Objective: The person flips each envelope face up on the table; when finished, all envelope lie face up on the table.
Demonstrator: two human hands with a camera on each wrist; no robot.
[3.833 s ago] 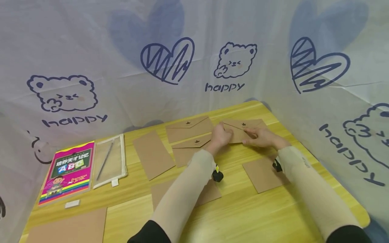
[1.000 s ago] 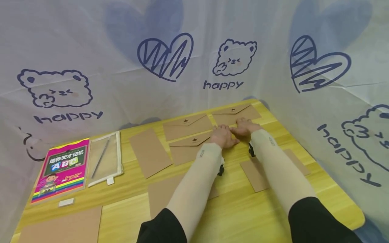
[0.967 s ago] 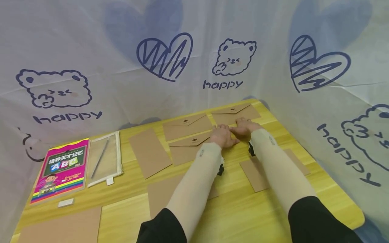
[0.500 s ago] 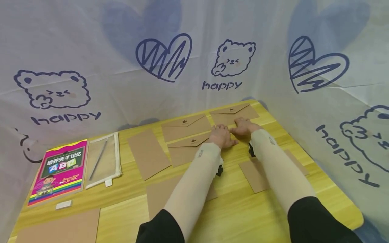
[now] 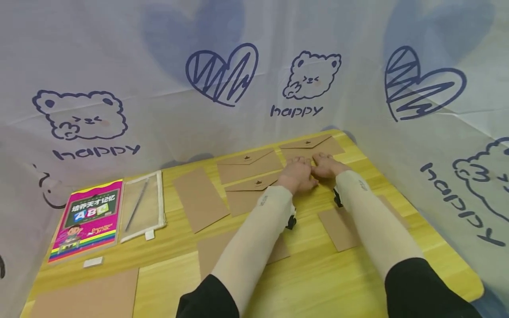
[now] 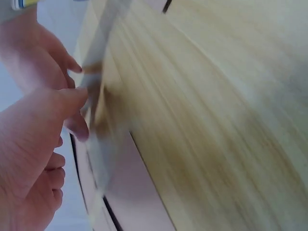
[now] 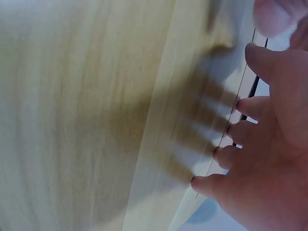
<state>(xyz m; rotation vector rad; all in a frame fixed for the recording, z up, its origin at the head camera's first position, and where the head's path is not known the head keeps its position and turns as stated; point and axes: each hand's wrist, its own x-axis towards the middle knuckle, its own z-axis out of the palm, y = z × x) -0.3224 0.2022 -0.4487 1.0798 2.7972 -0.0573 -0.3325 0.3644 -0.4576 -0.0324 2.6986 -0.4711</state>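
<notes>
A brown kraft envelope (image 5: 312, 147) with a pointed flap and a small crown print lies flat in the table's back right corner. Both hands are at its near edge, side by side. My right hand (image 5: 327, 166) has its fingers extended; in the right wrist view its fingertips (image 7: 236, 130) rest along the envelope's edge. My left hand (image 5: 296, 175) lies just left of it, palm down, fingertips at the same edge and nothing in its grasp. To the left, two more crown-printed envelopes, a back one (image 5: 250, 171) and a nearer one (image 5: 243, 203), lie one before the other.
Plain brown paper rectangles lie about: one left of the envelopes (image 5: 200, 201), one under the left forearm (image 5: 214, 249), one under the right forearm (image 5: 338, 229), one at front left (image 5: 87, 293). A pink ABC book (image 5: 89, 221), mesh pouch (image 5: 143, 207) with a pencil, and white eraser (image 5: 93, 262) sit left.
Earlier both hands held the back right envelope; it now lies flat, slightly farther back, released. In the last half second my left hand has shifted slightly right and forward, up against the right hand.
</notes>
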